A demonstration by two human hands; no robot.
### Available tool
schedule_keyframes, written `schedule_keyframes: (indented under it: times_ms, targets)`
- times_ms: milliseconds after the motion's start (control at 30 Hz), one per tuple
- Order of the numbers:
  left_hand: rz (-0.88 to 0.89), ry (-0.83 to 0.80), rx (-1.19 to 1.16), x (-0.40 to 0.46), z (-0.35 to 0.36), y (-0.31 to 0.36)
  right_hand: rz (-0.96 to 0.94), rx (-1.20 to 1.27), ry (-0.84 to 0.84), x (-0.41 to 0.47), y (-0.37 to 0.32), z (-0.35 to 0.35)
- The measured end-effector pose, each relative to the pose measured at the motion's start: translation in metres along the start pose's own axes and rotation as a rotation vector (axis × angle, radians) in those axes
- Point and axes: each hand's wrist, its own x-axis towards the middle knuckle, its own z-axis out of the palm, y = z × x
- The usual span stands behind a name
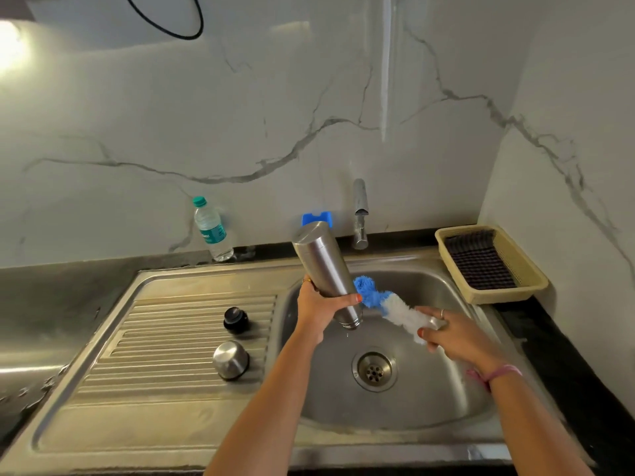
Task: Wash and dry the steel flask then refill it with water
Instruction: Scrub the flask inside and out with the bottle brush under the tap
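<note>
Flask (324, 273) brushed steel, inverted, tilted over sink (446, 338); L hand (318, 309) grip grasping it, R hand (457, 334) grip grasping brush (388, 307).

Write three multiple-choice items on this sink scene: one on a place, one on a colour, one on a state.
1. Where does the steel cap lie?
A. In the basket
B. On the draining board
C. In the basin

2. What colour is the plastic bottle's cap?
A. Green
B. Red
C. Black

3. How is the flask held?
A. Upright on the counter
B. Flat in the basin
C. Mouth down over the basin

Answers: 1 B, it sits on the ridged draining board. 2 A, the cap is green. 3 C, the left hand grips it with its mouth down, while the right hand holds the brush.
</note>
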Motion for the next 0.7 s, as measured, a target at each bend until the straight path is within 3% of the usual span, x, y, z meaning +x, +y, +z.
schedule_keyframes:
  times_ms: [400,700]
  targets:
    - [-0.054,0.032,-0.074,0.004,-0.051,0.011,-0.012,-0.072,0.039,0.000,-0.038,0.042]
    - [-0.015,0.066,-0.194,0.010,-0.130,0.034,0.005,0.213,0.180,-0.013,-0.071,0.114]
